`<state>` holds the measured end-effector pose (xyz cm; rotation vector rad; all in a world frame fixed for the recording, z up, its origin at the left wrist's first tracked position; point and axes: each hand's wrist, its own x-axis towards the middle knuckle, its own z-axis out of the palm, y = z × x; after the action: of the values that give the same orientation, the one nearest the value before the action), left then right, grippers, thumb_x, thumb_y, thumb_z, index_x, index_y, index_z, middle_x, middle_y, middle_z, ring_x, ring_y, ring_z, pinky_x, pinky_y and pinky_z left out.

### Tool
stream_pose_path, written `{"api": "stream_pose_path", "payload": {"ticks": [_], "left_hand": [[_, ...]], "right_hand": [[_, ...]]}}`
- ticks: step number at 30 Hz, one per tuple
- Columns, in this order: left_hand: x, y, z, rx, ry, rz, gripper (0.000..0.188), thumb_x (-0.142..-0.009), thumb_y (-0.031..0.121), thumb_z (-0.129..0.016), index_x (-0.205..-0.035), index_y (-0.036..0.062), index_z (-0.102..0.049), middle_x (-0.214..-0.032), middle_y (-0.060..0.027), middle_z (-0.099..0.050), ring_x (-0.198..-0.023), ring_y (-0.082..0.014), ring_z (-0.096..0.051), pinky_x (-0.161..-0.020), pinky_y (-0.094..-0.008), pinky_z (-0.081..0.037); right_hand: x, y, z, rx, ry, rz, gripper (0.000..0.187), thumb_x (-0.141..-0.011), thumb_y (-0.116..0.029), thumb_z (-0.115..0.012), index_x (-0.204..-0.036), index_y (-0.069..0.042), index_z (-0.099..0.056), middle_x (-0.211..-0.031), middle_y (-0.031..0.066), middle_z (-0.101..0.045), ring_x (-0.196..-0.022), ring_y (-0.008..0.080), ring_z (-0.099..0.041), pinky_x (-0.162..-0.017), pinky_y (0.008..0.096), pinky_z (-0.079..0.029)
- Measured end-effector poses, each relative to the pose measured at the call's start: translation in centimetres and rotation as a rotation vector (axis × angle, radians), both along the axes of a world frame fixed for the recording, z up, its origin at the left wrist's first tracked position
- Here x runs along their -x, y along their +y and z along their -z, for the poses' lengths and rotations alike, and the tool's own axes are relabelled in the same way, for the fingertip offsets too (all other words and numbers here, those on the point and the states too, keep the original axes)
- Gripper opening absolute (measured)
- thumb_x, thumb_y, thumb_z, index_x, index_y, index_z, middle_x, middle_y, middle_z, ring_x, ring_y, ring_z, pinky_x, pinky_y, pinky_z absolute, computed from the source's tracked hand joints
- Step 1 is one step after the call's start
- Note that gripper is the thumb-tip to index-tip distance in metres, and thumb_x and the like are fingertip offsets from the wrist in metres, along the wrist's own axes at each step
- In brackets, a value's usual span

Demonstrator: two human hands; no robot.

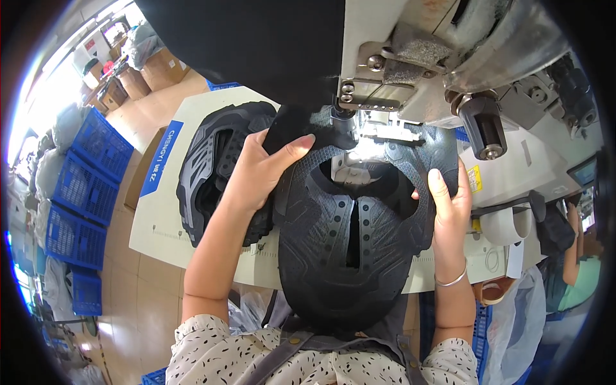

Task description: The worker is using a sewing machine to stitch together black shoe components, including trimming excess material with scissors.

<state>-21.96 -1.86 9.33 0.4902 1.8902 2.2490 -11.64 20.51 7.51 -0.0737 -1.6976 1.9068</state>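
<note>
A black shoe upper (350, 282), spread flat with eyelets along its middle slit, lies under the head of a sewing machine (378, 83). My left hand (273, 163) grips its far left edge, thumb on top and the other fingers mostly hidden. On the opposite edge, my right hand (449, 199) pinches the upper between thumb and fingers. A lamp glows at the machine's presser area (378, 135), right at the upper's far edge. Beside my left forearm, a stack of grey and black shoe uppers (221, 151) rests on the pale worktable (157, 221).
Blue plastic crates (77, 199) are piled along the left, with cardboard boxes (160, 70) farther back. A dark knob (484, 131) juts from the machine above my right hand. At the far right, another person's green sleeve (581, 282) shows near a clear plastic bag (516, 321).
</note>
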Motion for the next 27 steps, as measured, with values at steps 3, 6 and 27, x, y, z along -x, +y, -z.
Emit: {"api": "stream_pose_path", "payload": {"ticks": [3, 6, 27], "left_hand": [[1.0, -0.4, -0.6, -0.014, -0.151, -0.137, 0.042, -0.08, 0.009, -0.064, -0.112, -0.0122, -0.049, -0.105, -0.0145, -0.061, -0.093, -0.0171, -0.059, -0.09, -0.0276, -0.042], [4.0, -0.8, -1.3, 0.13, 0.157, -0.029, 0.039, -0.079, 0.012, -0.063, -0.113, -0.0047, -0.053, -0.104, -0.0093, -0.06, -0.096, -0.0202, -0.057, -0.086, -0.027, -0.043], [-1.9, -1.7, 2.0, -0.177, -0.11, 0.108, 0.034, -0.084, 0.006, -0.06, -0.116, -0.0028, -0.052, -0.103, -0.0069, -0.062, -0.091, -0.0112, -0.058, -0.084, -0.0252, -0.046]], "right_hand": [[0.2, -0.2, -0.3, -0.009, -0.011, 0.025, 0.026, -0.089, -0.011, -0.053, -0.112, 0.001, -0.05, -0.088, 0.0054, -0.06, -0.069, 0.0093, -0.058, -0.06, 0.0226, -0.051], [0.9, 0.3, -0.9, 0.015, -0.098, -0.058, 0.023, -0.088, -0.01, -0.054, -0.109, 0.0, -0.052, -0.086, 0.0052, -0.06, -0.069, 0.0097, -0.058, -0.058, 0.0218, -0.05], [-9.6, 11.2, 11.3, -1.384, -0.524, 0.439, 0.025, -0.085, -0.006, -0.046, -0.108, 0.004, -0.05, -0.093, 0.017, -0.052, -0.086, 0.034, -0.05, -0.075, 0.0398, -0.041]]}}
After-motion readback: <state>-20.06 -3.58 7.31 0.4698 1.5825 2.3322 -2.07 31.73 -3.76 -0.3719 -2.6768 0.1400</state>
